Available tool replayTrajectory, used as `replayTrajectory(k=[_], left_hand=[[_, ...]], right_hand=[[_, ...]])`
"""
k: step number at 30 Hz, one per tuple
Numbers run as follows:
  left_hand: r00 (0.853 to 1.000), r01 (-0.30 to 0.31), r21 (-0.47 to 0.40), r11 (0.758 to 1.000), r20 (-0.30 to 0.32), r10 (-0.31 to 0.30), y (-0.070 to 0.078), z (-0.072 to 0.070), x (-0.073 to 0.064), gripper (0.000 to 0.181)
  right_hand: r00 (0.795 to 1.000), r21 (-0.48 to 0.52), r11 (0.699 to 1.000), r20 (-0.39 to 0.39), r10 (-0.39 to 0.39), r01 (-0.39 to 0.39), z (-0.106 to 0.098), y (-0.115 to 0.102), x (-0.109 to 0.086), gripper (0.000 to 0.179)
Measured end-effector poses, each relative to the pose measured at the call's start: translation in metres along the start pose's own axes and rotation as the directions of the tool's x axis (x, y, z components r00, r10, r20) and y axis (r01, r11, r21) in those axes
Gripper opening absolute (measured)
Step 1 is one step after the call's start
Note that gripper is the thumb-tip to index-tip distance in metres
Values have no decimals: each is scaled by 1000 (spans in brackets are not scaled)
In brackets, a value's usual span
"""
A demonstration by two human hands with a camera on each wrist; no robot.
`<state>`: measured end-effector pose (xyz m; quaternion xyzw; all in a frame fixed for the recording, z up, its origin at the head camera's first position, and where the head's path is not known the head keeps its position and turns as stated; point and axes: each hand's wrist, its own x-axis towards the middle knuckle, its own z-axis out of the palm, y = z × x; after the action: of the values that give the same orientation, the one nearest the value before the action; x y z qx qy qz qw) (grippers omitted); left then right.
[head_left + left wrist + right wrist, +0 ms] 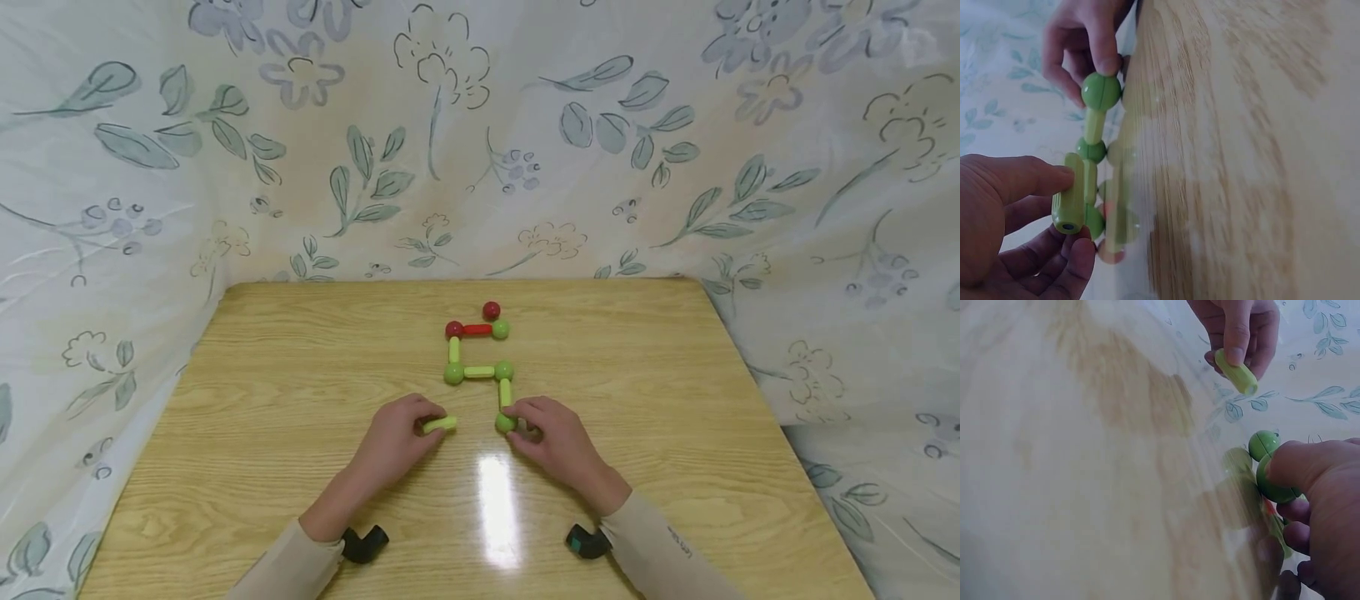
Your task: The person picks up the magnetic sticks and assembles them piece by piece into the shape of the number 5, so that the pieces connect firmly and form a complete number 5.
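Observation:
My left hand [401, 433] pinches a light-green rod [440, 424] between thumb and fingers; a dark round spot shows on the rod's end in the left wrist view. To its right, my right hand [555, 439] holds a green ball [506, 422] between thumb and fingertips. That ball sits at the near end of a chain on the table. From it a light-green rod [506, 394] runs up to another green ball [503, 369]. A sideways rod [478, 372] joins this to a left green ball [453, 372]. A gap separates the held rod from the chain.
Farther back, a yellow-green rod [454, 350] leads to a dark red ball [454, 330]. A red rod [477, 330] links that to a green ball [501, 329], with a red ball [491, 311] just behind. Patterned cloth [480, 167] hangs beyond the wooden table [300, 333].

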<state>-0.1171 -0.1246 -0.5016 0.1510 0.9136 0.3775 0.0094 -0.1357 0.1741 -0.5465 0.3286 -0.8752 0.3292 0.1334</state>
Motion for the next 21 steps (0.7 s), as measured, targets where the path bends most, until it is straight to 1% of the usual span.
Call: replayTrajectory(k=[5, 12, 17, 21], left_hand=[[1000, -23, 1, 1000, 15, 23, 4, 5, 8, 16], [999, -44, 32, 999, 30, 43, 7, 14, 19, 17], [997, -60, 40, 997, 46, 59, 10, 19, 23, 16], [995, -83, 38, 996, 50, 81, 13, 22, 25, 16]], right_hand=[[1000, -10, 1000, 11, 7, -6, -2, -2, 1, 31], [999, -16, 1000, 28, 26, -26, -2, -2, 1, 31], [998, -1, 999, 50, 38, -38, -2, -2, 1, 32], [998, -2, 999, 50, 40, -40, -1, 0, 1, 33]])
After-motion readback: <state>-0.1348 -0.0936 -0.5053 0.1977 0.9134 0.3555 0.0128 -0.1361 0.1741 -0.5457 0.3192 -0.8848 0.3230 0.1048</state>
